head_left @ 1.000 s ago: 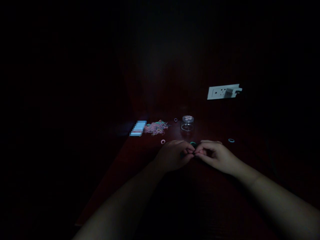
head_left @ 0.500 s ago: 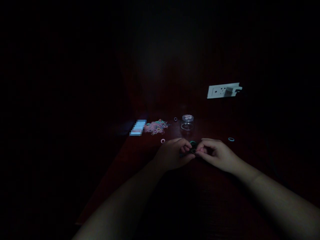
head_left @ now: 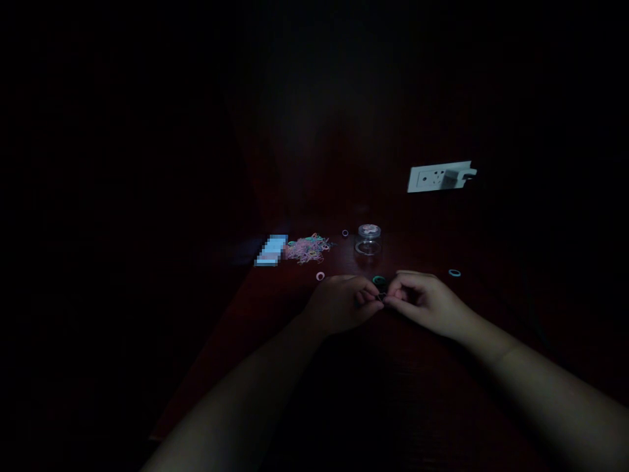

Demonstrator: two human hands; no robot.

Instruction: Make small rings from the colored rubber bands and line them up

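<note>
My left hand (head_left: 343, 303) and my right hand (head_left: 423, 301) meet low over the dark red table, fingertips almost touching. Between their pinched fingers is a thin, pale small elastic band (head_left: 381, 297), partly hidden by the fingers. Just beyond the fingertips lies a green ring-shaped band (head_left: 378, 280). A pink ring-shaped band (head_left: 320, 276) is near the back of my left hand, and a blue one lies past my right hand. Farther back, a heap of pastel elastic bands (head_left: 308, 250) is spread at the left.
A clear lidded jar (head_left: 368, 241) stands behind my hands, with a small dark ring (head_left: 344, 233) to its left. The blue ring (head_left: 455, 273) is at right. A lit, blurred-out screen (head_left: 272, 250) borders the heap. On the wall, a plug sits in a white socket (head_left: 426, 178).
My left fingertips have closed in toward my right ones, narrowing the gap around the small band. The other things stay in place; the view has shifted very slightly.
</note>
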